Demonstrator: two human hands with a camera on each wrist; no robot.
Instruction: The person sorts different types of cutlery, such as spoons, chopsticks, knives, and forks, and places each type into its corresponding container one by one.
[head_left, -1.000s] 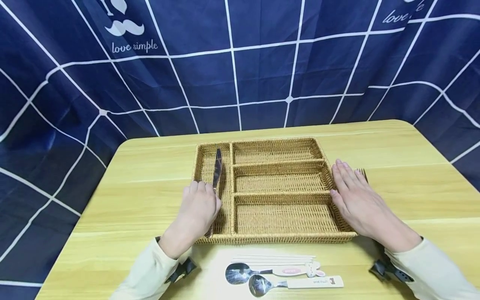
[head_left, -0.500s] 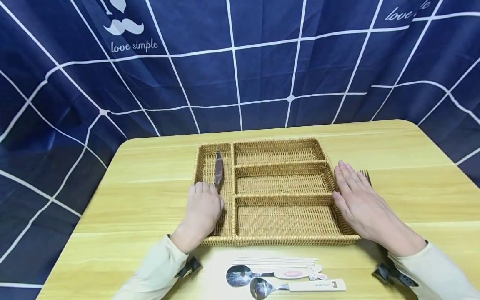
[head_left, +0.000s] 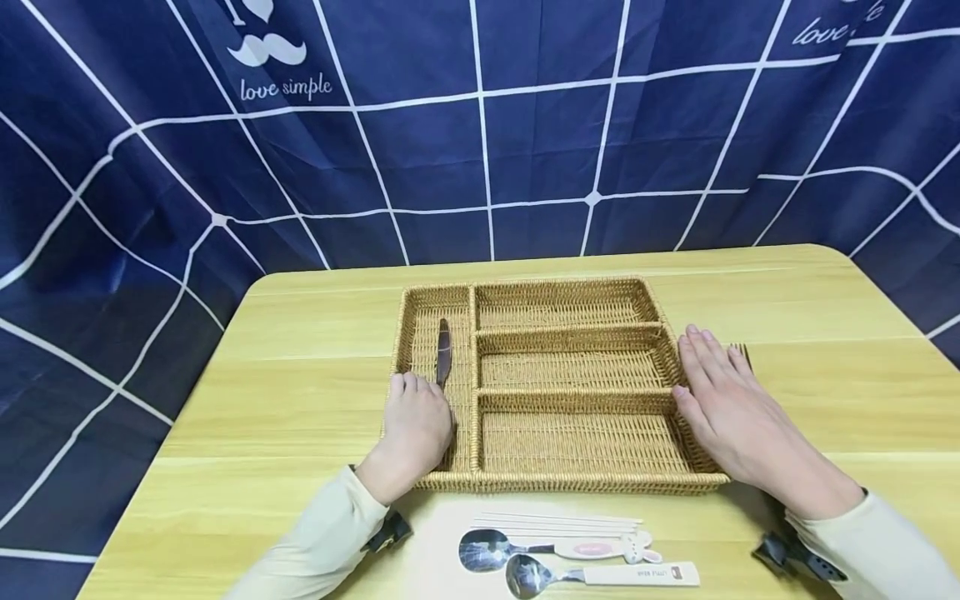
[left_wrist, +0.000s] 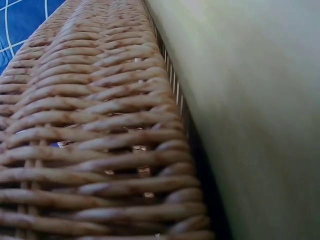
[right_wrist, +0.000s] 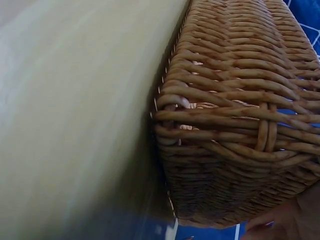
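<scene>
A brown wicker cutlery tray (head_left: 585, 482) with several compartments sits on the table. In its long left compartment is a table knife (head_left: 444, 350), blade pointing to the far side, low over the woven floor. My left hand (head_left: 416, 421) reaches over the tray's left edge, fingers curled round the knife's handle, which the hand hides. Straight fingers of my right hand (head_left: 723, 400) lie along the outside of the tray's right wall, partly covering a fork whose tines (head_left: 741, 354) show beyond them. Both wrist views are filled mostly by the wicker wall (left_wrist: 100, 125).
In front of the tray lie several thin white chopsticks (head_left: 555, 527), a spoon with a rabbit-ended handle (head_left: 592, 548) and a spoon with a plain white handle (head_left: 637, 574). A dark blue checked curtain (head_left: 540, 167) hangs behind the wooden table (head_left: 315, 400).
My left hand has lowered the knife into the left compartment and drawn it slightly nearer. The right hand keeps its place on the tray's side. The whole view has shifted slightly.
</scene>
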